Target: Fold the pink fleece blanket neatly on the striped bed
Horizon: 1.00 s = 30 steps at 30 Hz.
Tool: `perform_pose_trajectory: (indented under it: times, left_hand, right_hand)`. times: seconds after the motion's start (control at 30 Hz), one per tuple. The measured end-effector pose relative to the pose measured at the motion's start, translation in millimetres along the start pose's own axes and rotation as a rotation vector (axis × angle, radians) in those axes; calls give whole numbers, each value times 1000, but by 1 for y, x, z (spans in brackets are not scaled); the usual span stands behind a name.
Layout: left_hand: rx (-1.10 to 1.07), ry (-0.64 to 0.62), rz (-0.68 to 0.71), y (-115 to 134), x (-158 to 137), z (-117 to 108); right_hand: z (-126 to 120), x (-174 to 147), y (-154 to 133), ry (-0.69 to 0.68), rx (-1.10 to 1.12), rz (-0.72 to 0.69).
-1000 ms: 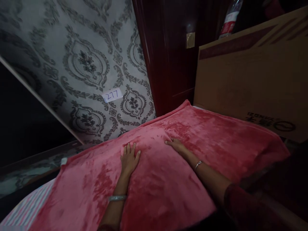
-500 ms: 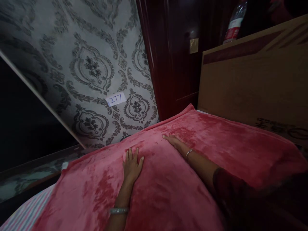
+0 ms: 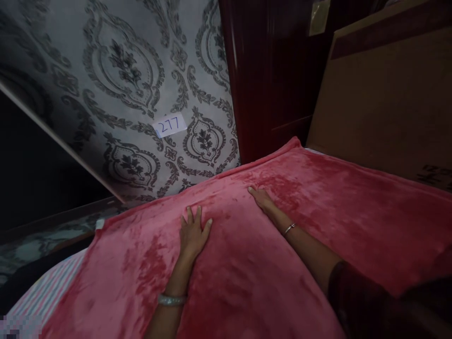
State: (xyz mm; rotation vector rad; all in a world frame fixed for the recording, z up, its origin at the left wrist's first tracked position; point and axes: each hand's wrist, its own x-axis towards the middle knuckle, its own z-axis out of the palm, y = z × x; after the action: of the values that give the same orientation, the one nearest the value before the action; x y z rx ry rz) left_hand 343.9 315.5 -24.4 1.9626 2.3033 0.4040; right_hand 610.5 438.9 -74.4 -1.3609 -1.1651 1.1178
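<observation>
A pink-red plush blanket (image 3: 226, 263) spreads across the bed under both hands. My left hand (image 3: 193, 235) lies palm down on it, fingers spread, with a pale bangle (image 3: 171, 300) at the wrist. Farther forward and to the right, my right hand (image 3: 262, 198) rests flat on the blanket, stretched out, and its far fingers are partly hidden. A thin bracelet (image 3: 289, 228) circles that wrist. Neither hand grips the cloth. Dark red patches show where the pile is brushed differently.
Patterned wallpaper (image 3: 123, 70) with a paper label (image 3: 170, 125) reading 277 stands behind the bed. A dark red wooden panel (image 3: 268, 84) and a large cardboard box (image 3: 381, 103) rise at the right. Striped bedding (image 3: 52, 287) shows at lower left, near a marble-patterned ledge (image 3: 42, 245).
The view has tilted down and moved nearer, so the bottle on the box has left the frame. Both hands stay flat on the blanket, barely changed in pose.
</observation>
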Motion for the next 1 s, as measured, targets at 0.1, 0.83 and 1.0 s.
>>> perform_pose_trajectory:
  times: [0.1, 0.83, 1.0]
  left_hand:
    - [-16, 23, 2, -2, 1, 2]
    - [-682, 101, -350, -51, 11, -23]
    - [-989, -19, -264, -51, -2, -30]
  right_hand:
    - [0, 0, 1, 4, -13, 22]
    - [-24, -50, -17, -277, 441, 253]
    - [-52, -107, -7, -363, 451, 291]
